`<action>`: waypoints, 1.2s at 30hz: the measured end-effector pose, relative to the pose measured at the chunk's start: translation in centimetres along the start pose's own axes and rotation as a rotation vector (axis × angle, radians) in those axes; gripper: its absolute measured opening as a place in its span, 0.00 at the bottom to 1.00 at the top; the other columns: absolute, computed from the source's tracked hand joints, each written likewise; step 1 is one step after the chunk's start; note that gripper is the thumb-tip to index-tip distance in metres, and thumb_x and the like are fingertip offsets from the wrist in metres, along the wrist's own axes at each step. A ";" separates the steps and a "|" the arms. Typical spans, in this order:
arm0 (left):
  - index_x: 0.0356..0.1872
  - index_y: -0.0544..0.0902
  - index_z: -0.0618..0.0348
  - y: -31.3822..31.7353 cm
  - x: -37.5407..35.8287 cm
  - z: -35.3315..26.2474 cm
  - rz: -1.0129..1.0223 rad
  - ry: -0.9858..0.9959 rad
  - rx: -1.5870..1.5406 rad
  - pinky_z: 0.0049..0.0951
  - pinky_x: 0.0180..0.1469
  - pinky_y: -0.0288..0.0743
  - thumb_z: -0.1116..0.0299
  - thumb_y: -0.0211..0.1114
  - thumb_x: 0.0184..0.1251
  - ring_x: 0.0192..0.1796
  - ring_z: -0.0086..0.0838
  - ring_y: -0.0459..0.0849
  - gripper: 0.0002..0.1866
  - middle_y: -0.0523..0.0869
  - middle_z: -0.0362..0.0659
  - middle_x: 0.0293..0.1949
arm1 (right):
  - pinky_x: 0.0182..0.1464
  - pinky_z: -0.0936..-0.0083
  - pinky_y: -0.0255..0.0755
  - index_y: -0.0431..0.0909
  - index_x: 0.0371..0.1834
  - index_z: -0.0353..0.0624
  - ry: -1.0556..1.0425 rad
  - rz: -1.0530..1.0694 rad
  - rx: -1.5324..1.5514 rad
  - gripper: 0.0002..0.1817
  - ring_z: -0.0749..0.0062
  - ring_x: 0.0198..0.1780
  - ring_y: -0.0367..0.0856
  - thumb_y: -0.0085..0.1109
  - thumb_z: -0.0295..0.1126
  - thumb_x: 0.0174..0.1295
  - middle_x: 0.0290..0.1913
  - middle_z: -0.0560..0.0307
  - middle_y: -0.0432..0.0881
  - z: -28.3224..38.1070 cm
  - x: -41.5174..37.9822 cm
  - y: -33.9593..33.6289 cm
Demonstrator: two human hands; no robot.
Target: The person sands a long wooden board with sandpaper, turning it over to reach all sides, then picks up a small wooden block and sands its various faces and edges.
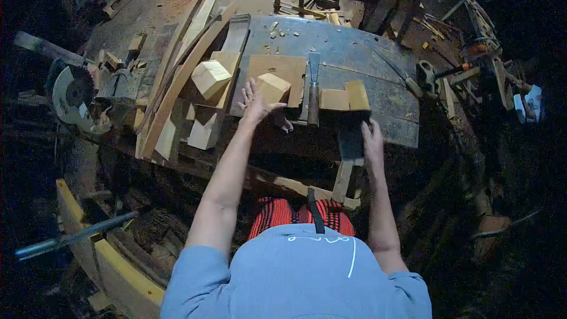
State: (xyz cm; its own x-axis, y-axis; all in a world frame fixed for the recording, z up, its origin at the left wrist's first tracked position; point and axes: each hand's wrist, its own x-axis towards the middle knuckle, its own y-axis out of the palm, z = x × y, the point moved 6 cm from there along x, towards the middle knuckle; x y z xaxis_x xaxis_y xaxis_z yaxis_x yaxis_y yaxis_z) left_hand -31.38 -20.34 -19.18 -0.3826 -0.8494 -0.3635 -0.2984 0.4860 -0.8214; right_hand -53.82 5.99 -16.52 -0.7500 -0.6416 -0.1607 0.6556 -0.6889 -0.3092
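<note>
My left hand is open, fingers spread, at the left side of a light wooden block that rests on a flat brown board. Right of that board lies a chisel, its broad blade pointing away from me and its handle toward me. My right hand is at the bench's near edge, fingers stretched out, fingertips just below the corner of a wooden block. Against that block's left side sits a flatter wood piece. A pale faceted block stands farther left.
The dark workbench carries wood shavings at its far side. Long boards lie along its left part. A circular saw blade stands at far left. A metal pipe crosses lower left, over yellow-edged planks.
</note>
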 end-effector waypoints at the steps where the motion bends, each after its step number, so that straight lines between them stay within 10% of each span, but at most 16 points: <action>1: 0.66 0.31 0.59 0.4 0.5 0.3 0.000 0.000 -0.009 0.56 0.65 0.39 0.36 0.70 0.29 0.69 0.51 0.38 0.70 0.37 0.55 0.68 | 0.56 0.75 0.59 0.65 0.55 0.37 -0.060 0.060 -0.035 0.21 0.69 0.52 0.69 0.48 0.38 0.63 0.50 0.50 0.73 2.2 1.1 1.6; 7: 0.66 0.36 0.62 2.1 1.2 1.6 -0.089 0.087 -0.165 0.55 0.64 0.42 0.44 0.71 0.35 0.69 0.50 0.42 0.64 0.42 0.59 0.66 | 0.49 0.68 0.67 0.60 0.59 0.42 -0.460 0.199 -0.058 0.25 0.54 0.47 0.75 0.52 0.38 0.59 0.47 0.45 0.75 6.6 10.0 13.8; 10: 0.65 0.43 0.63 1.3 0.5 1.3 -0.149 0.043 -0.179 0.50 0.64 0.48 0.61 0.71 0.40 0.67 0.47 0.50 0.54 0.48 0.55 0.65 | 0.43 0.73 0.68 0.58 0.63 0.48 -0.255 0.400 -0.198 0.28 0.68 0.46 0.74 0.52 0.41 0.59 0.52 0.43 0.71 6.6 11.8 19.7; 14: 0.64 0.48 0.63 -0.3 -0.4 0.6 -0.176 0.067 -0.140 0.50 0.62 0.52 0.64 0.74 0.34 0.65 0.45 0.55 0.55 0.55 0.50 0.61 | 0.42 0.57 0.68 0.65 0.59 0.54 -0.604 0.232 -0.962 0.27 0.52 0.48 0.73 0.56 0.41 0.54 0.50 0.45 0.71 7.1 10.0 24.2; 17: 0.64 0.46 0.65 0.0 -0.2 0.9 -0.243 0.143 -0.137 0.43 0.60 0.58 0.64 0.73 0.31 0.61 0.48 0.58 0.57 0.55 0.53 0.59 | 0.44 0.58 0.67 0.64 0.59 0.56 -0.818 0.209 -0.776 0.28 0.53 0.49 0.71 0.57 0.44 0.53 0.52 0.45 0.70 6.5 9.0 24.3; 18: 0.64 0.46 0.65 0.4 -0.1 1.3 -0.242 0.130 -0.148 0.43 0.60 0.58 0.64 0.73 0.31 0.61 0.48 0.58 0.57 0.55 0.53 0.59 | 0.52 0.56 0.63 0.64 0.60 0.54 -0.520 0.568 -0.756 0.30 0.51 0.55 0.67 0.57 0.46 0.53 0.55 0.43 0.67 6.4 8.5 24.8; 22: 0.65 0.45 0.64 0.8 -0.3 1.4 -0.294 0.181 -0.197 0.48 0.63 0.49 0.62 0.74 0.33 0.64 0.48 0.54 0.57 0.52 0.55 0.62 | 0.57 0.66 0.62 0.65 0.57 0.38 -0.620 0.458 -0.890 0.25 0.48 0.58 0.65 0.52 0.39 0.58 0.57 0.41 0.67 8.8 4.1 24.2; 29: 0.64 0.45 0.66 -0.8 -0.7 0.4 -0.189 0.124 -0.273 0.41 0.62 0.55 0.68 0.68 0.36 0.61 0.52 0.57 0.52 0.53 0.57 0.59 | 0.58 0.69 0.64 0.67 0.57 0.45 -0.442 0.623 -0.360 0.25 0.56 0.56 0.70 0.45 0.19 0.52 0.57 0.51 0.70 7.5 7.1 22.7; 36: 0.62 0.50 0.69 0.6 -0.2 1.1 -0.260 0.149 -0.227 0.42 0.61 0.53 0.75 0.58 0.45 0.56 0.52 0.62 0.40 0.62 0.60 0.52 | 0.61 0.68 0.61 0.68 0.56 0.46 -0.715 0.714 -0.603 0.24 0.57 0.60 0.66 0.45 0.21 0.53 0.60 0.52 0.67 9.4 5.3 25.1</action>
State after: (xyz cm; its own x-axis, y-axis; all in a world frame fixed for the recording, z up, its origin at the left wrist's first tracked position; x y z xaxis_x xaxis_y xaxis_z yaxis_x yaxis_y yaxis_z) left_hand -30.47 -20.09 -20.05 -0.3869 -0.9192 -0.0738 -0.5819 0.3055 -0.7537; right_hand -40.48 -17.84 -16.31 0.1163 -0.9929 0.0262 0.6159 0.0514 -0.7862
